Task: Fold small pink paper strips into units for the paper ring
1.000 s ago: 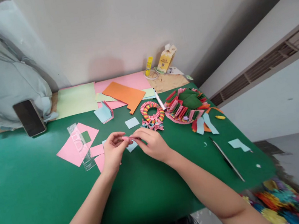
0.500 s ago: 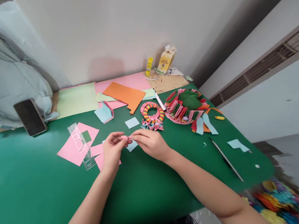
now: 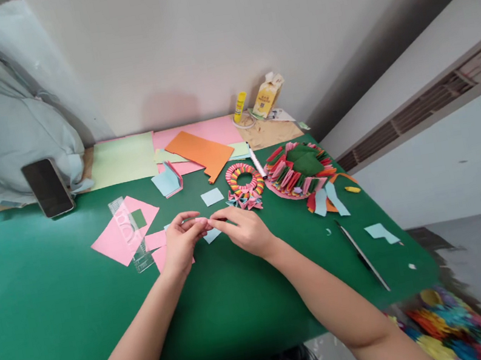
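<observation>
Between my fingertips is a small piece of pink paper (image 3: 201, 219), mostly covered by the fingers. My left hand (image 3: 182, 239) pinches it from the left. My right hand (image 3: 245, 228) has its thumb and forefinger pressed together at the paper's right end. Under and beside my left hand lie cut pink paper pieces (image 3: 155, 241). A pale blue paper square (image 3: 212, 197) lies just beyond my hands, and another blue piece (image 3: 211, 235) shows partly beneath them. Close to my right hand is a ring of folded striped paper (image 3: 244, 180) with small paper stars at its near side.
A clear ruler (image 3: 132, 235) lies across a pink sheet (image 3: 115, 241). A phone (image 3: 48, 187) leans against a backpack (image 3: 3, 115). At the right are a round folded-paper piece (image 3: 298, 170), a marker (image 3: 257, 163) and a dark thin blade-like tool (image 3: 362, 255). A glue stick (image 3: 240, 107) stands behind.
My right fingertips have shifted slightly at the pink paper's end. My left hand and the things on the table stay nearly as they were.
</observation>
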Tool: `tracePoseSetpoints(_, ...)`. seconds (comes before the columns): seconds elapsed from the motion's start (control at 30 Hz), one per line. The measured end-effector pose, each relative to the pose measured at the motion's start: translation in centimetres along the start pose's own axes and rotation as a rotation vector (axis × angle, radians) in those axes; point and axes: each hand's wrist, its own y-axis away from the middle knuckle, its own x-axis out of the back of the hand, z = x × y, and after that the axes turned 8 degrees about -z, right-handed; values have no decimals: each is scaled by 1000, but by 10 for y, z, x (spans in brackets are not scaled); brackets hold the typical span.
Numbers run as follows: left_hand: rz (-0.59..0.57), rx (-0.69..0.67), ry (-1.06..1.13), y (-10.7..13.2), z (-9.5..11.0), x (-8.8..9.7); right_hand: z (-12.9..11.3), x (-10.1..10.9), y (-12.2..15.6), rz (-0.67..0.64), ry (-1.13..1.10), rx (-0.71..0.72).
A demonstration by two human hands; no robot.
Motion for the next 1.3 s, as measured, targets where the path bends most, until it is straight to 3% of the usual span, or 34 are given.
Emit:
tracePoseSetpoints(0.1, -18, -40, -36, 1, 0, 0, -3, 1, -2, 41, -179, -71)
tracePoseSetpoints(0.23, -42, -133, -114, 2, 0, 0, -7, 4, -6, 104, -482, -292)
tracePoseSetpoints(0.33, -48, -180, -165, 2, -1, 0, -6, 5, -7, 67, -638, -445)
tracePoseSetpoints(0.47, -47, -206, -200, 2, -1, -1, -4, 3, -6, -12, -743, -530)
tracePoseSetpoints(0.9, -19, -183, -195, 3, 0, -4, -9, -3, -5, 16, -616, -490)
tracePoseSetpoints(1.13, -31, -159, -138, 2, 2, 0, -6, 5, -6, -14, -593, -324)
tracePoseSetpoints(1.3, -41, -159, -144, 2, 3, -1, -3, 6, -6, -22, -526, -290)
